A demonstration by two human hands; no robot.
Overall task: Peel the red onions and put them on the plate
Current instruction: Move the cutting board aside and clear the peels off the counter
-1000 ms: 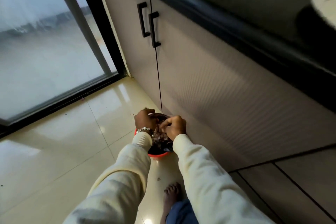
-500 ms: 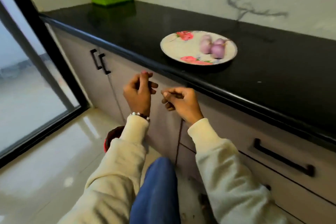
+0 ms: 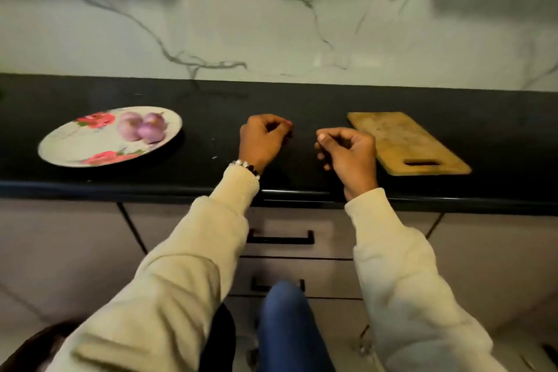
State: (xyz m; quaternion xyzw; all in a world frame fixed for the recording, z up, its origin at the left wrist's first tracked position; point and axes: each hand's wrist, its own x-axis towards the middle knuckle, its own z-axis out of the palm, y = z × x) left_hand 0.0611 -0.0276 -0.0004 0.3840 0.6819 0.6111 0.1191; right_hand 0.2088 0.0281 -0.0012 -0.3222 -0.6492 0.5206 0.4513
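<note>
Surface: we see a black surface (image 3: 302, 106) against a marbled wall.
On it, left: a floral plate (image 3: 75, 148).
On it, right: a wooden cutting board (image 3: 404, 139).

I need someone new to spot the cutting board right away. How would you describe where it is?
Start at the black countertop below the marble-look wall. The cutting board lies flat on its right part, just beyond the right hand, far from the flowered plate at the left. It is the only wooden thing there: a tan rectangle with a slot handle at its near end.
</note>
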